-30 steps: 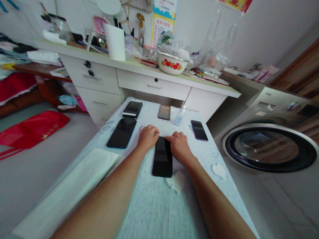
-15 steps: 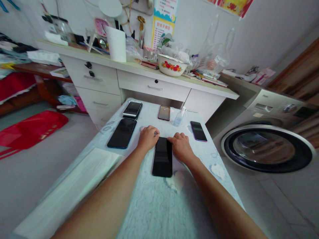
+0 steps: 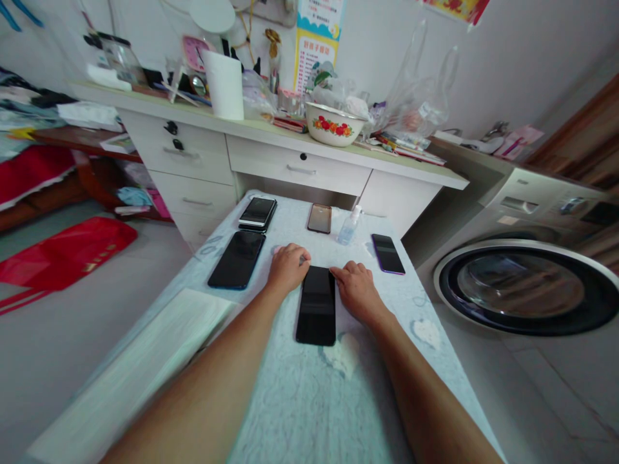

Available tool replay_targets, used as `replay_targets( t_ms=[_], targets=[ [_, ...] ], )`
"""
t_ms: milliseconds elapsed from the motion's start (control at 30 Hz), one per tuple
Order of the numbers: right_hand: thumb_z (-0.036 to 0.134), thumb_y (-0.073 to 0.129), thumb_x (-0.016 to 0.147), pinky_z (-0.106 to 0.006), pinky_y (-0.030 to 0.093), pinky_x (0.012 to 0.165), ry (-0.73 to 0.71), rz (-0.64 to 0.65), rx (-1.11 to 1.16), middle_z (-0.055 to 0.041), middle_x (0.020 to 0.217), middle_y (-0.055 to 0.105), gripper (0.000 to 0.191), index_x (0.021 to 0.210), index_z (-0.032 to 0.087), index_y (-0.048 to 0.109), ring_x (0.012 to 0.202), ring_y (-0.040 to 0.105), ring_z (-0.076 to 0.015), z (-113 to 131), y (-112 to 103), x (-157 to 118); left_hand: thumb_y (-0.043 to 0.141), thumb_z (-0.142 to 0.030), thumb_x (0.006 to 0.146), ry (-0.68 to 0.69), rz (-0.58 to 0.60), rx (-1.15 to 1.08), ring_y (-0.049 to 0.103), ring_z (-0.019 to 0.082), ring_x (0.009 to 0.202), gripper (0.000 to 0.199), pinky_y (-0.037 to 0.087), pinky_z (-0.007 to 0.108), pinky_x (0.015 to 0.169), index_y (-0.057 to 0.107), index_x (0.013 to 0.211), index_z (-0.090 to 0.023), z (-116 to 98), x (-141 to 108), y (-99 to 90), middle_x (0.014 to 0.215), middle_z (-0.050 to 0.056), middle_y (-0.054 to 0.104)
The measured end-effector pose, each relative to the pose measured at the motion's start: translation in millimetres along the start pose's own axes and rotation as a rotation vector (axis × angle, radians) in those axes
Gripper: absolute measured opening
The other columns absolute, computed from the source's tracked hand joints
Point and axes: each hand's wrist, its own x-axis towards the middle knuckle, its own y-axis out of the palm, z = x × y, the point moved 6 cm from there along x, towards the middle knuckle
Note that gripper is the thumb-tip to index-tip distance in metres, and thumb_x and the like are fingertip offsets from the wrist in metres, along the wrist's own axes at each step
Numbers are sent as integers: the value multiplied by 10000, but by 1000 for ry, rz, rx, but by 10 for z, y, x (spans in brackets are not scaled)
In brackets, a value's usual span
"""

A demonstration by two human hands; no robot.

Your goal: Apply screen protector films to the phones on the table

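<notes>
A black phone [image 3: 316,309] lies flat on the cloth-covered table [image 3: 300,406], screen up. At its upper left corner is my left hand [image 3: 289,267], fingers curled around something small and greyish that I cannot make out. My right hand [image 3: 356,287] rests at the phone's upper right corner, its index finger touching the edge and the other fingers bent. Another dark phone [image 3: 238,260] lies to the left, with a stack of phones [image 3: 258,212] behind it. Farther back are a brown phone case [image 3: 320,218] and a clear spray bottle [image 3: 349,225]. A purple-edged phone [image 3: 387,254] lies right.
A pale flat strip [image 3: 140,367] runs along the table's left side. Behind the table stands a desk [image 3: 300,169] with a floral bowl [image 3: 334,127] and a paper roll [image 3: 223,87]. A washing machine [image 3: 522,258] is at the right, a red bag [image 3: 72,254] at the left.
My right hand has shifted very slightly right along the phone's top corner. My left hand keeps its place and grip. The view has turned a little.
</notes>
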Motion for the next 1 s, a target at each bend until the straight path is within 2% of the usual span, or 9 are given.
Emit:
replay_targets(
  t_ms=[400,600,767,1000],
  targets=[
    [150,375,976,-279,344,841,-79,20,45,-87,986,586,400,1308,233,581,928,512,-195,-48,43,-18,545,-236,807,5,-3,12,589,230,1015,127,363,416,982,666,845,-229,6,-2,10,999,47,658],
    [168,355,996,-252,351,833,-121,52,106,-77,945,590,356,1226,196,626,934,530,-173,2,-36,-56,549,-239,807,5,2,7,591,231,1013,124,363,416,981,668,842,-229,-5,-1,-1,1004,51,658],
    [115,372,964,-231,360,800,-105,88,135,-64,946,574,366,1206,196,634,888,548,-154,10,-44,-74,552,-240,800,2,-3,7,592,231,998,122,365,419,974,670,831,-230,1,-1,8,994,49,656],
    [23,374,884,-230,378,785,-54,42,145,-69,1008,567,501,1282,228,600,866,569,-156,-35,31,-50,551,-246,806,7,-4,6,590,230,1010,119,366,414,976,665,836,-229,3,-2,12,999,48,658]
  ],
)
